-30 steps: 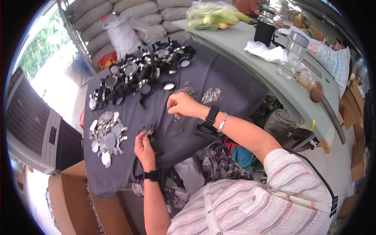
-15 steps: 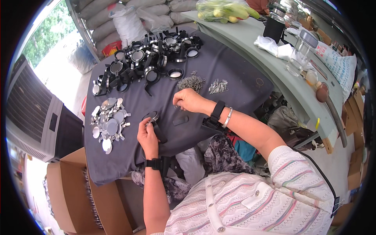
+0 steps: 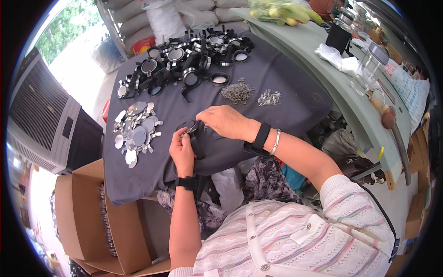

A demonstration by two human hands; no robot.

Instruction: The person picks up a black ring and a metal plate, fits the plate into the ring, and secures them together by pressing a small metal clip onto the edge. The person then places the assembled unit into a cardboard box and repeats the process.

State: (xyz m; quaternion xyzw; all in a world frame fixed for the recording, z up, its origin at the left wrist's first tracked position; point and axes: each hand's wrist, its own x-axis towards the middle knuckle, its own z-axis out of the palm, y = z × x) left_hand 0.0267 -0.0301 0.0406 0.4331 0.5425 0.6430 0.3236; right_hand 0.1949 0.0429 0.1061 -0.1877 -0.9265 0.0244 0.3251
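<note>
while both the left hand (image 3: 182,152) and right hand (image 3: 224,121) pinched one black ring frame (image 3: 189,126) on the grey cloth (image 3: 286,99), assembled frames (image 3: 184,60) sat heaped beyond, many silver discs (image 3: 136,131) apparently left.

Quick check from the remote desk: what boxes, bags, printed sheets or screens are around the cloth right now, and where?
Cardboard box: lower left beside the dark cloth, open, brown, flaps out.
Sacks: top, behind the cloth, stacked, pale grey.
Plastic bag: top on the green counter, clear, yellow-green produce inside.
Printed sheet: right end of the counter, white with coloured print.
Screens: none seen.
</note>
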